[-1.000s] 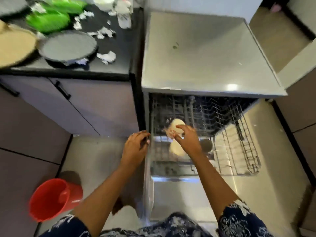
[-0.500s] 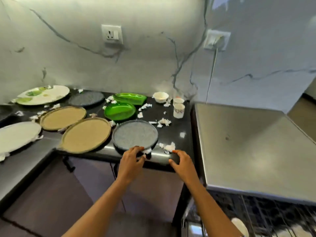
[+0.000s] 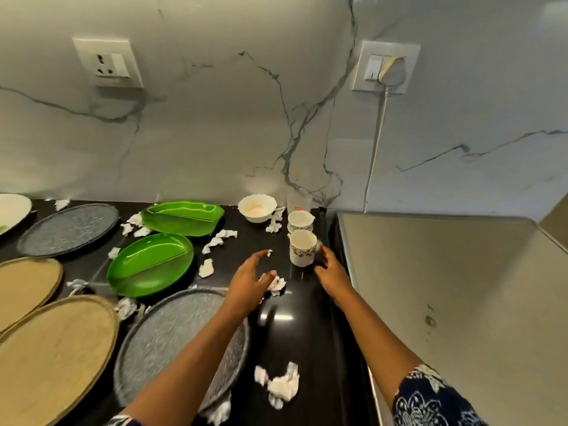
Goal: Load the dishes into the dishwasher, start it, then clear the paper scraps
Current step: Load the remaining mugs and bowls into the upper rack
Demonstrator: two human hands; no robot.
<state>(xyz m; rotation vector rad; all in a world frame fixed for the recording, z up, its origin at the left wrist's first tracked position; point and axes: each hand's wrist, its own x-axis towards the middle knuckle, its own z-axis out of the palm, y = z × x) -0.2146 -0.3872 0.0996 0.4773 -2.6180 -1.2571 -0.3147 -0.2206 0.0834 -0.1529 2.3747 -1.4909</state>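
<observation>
**Head view, hands returned to the desk (image 3: 301, 333).** A second ago I had both hands at the dishwasher rack, and half a second ago at the desk's near edge. They have now moved in toward the cups.

- **Left hand (image 3: 249, 284):** fingers spread and relaxed, holding nothing, over a scrap (image 3: 276, 285) just beyond the near grey plate (image 3: 172, 342).
- **Right hand (image 3: 330, 269):** fingers apart, just beside the front cup (image 3: 302, 252). The fingertips are blurred, so I cannot tell whether they touch it.

I judge that loading goes on, with that cup likely next. The green dishes (image 3: 150, 264), bowl (image 3: 257, 208), stacked cups (image 3: 300, 218), plates and scraps all lie on the desk.

**Hidden or cut off:**
- The white plate (image 3: 12, 210) and tan plates (image 3: 52, 355) run off the left edge.
- A clear container (image 3: 296, 201) behind the cups is hard to make out.
- The dishwasher (image 3: 445, 302) shows only its top, with the rack out of view.
</observation>
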